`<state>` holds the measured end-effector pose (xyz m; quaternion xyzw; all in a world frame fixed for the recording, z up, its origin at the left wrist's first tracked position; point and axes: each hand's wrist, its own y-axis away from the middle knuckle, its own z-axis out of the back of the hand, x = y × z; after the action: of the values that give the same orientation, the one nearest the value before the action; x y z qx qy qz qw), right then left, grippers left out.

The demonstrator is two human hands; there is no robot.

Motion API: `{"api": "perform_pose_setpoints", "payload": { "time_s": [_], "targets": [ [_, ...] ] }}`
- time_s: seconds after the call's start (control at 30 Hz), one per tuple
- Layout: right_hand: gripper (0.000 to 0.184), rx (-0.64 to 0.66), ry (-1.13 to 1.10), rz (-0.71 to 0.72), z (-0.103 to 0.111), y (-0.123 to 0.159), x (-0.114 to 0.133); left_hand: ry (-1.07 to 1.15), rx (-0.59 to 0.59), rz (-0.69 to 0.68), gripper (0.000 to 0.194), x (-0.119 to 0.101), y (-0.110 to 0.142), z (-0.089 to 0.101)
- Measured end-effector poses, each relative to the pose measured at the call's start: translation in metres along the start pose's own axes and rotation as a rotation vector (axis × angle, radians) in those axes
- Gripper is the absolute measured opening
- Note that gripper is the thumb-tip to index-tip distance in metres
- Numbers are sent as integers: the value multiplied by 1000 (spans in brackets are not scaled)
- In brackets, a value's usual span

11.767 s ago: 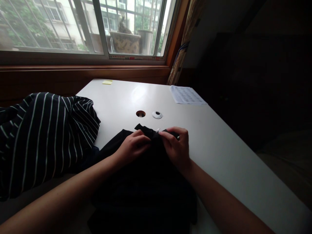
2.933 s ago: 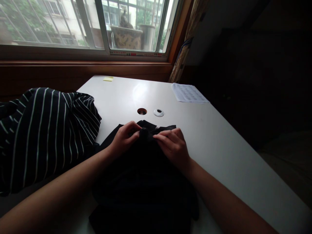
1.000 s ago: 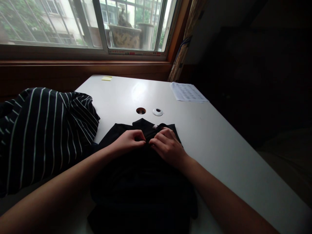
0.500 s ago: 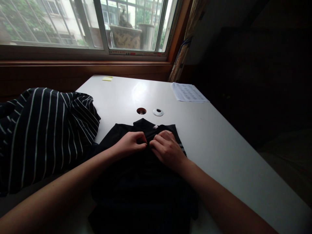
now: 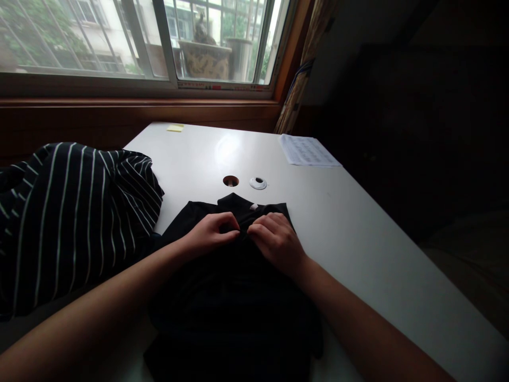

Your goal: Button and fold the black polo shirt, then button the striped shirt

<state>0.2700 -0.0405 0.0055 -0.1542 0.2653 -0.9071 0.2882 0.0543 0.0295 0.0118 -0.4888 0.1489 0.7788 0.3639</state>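
A black collared shirt [image 5: 238, 297] lies spread on the white table, its collar pointing away from me and a small white label at the neck. My left hand [image 5: 214, 231] pinches the dark cloth just below the collar, thumb and forefinger together. Close beside it, my right hand [image 5: 276, 241] has its fingers curled and pinched on the same shirt front. A narrow gap separates the two sets of fingertips. Whether a button sits between them is too dark and small to make out.
A bunched black cloth with white stripes [image 5: 75, 223] lies to the left. On the white table [image 5: 358, 254] are a round cable hole [image 5: 230, 181], its white ring cover [image 5: 258, 183], printed papers [image 5: 309, 150] and a yellow sticky note [image 5: 175, 128]. A window [image 5: 218, 42] stands behind.
My right hand has shifted slightly and covers the striped edge of the shirt's right side. The left hand has barely moved, and the shirt lies in the same place.
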Motion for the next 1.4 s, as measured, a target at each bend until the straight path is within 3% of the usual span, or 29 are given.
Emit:
{"api": "perform_pose_setpoints", "payload": {
  "time_s": [0.43,1.0,1.4],
  "targets": [
    [12,97,78,16,2,0,3,-45,-3,-61,11,2,0,-3],
    [17,-196,-34,104,9,6,-1,-155,-3,-188,21,-4,5,-6],
    [16,-237,-4,82,10,5,2,-178,-11,-181,17,-8,5,-6]
  ]
}}
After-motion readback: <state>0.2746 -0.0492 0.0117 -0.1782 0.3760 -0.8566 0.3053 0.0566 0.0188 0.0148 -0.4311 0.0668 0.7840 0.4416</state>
